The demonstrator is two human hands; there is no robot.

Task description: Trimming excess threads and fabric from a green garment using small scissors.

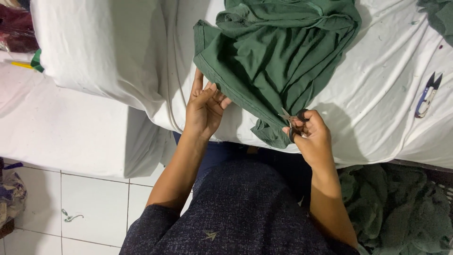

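A dark green garment [273,52] lies bunched on a table covered with white cloth [377,118], one hemmed edge hanging toward me. My left hand [204,109] pinches that hem near its left end, fingers together on the fabric. My right hand [311,134] grips small black-handled scissors [293,119] whose blades touch the hem near the lower corner of the garment.
A blue-and-white thread snipper [427,97] lies on the white cloth at right. A pile of green fabric [401,208] sits low at right, beside my lap. White floor tiles [80,212] show at lower left, and more green fabric [441,14] lies at the top right corner.
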